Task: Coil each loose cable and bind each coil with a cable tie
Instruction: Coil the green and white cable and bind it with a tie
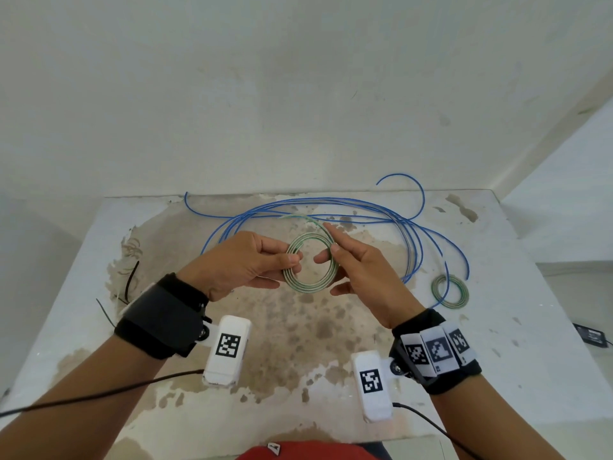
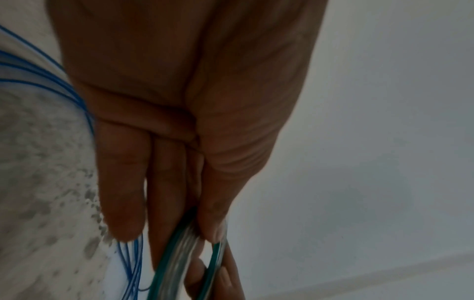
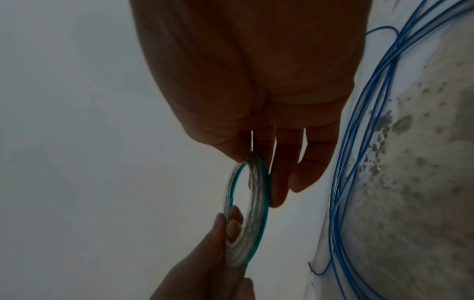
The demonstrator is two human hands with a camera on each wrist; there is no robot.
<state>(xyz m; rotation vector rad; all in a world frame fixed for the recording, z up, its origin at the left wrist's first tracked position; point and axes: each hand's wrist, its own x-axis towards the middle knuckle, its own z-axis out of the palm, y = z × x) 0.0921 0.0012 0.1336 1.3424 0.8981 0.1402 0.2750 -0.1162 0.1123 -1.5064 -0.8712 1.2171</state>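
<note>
Green-and-white coil (image 1: 311,264) pinched by left hand (image 1: 238,263) at its left rim, keeping turns stacked. Steadied opposite by right hand (image 1: 360,277), thumb and finger nipping the right rim, likely guiding the free tail.

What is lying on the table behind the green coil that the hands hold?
Behind the green coil lie loose loops of blue cable on the table. The left hand and right hand hide parts.

Green-and-white striped coil (image 1: 311,264), blue cable (image 1: 331,207), stained white-and-brown table (image 1: 517,293), black-and-white checkered wrist tags (image 1: 228,344).
</note>
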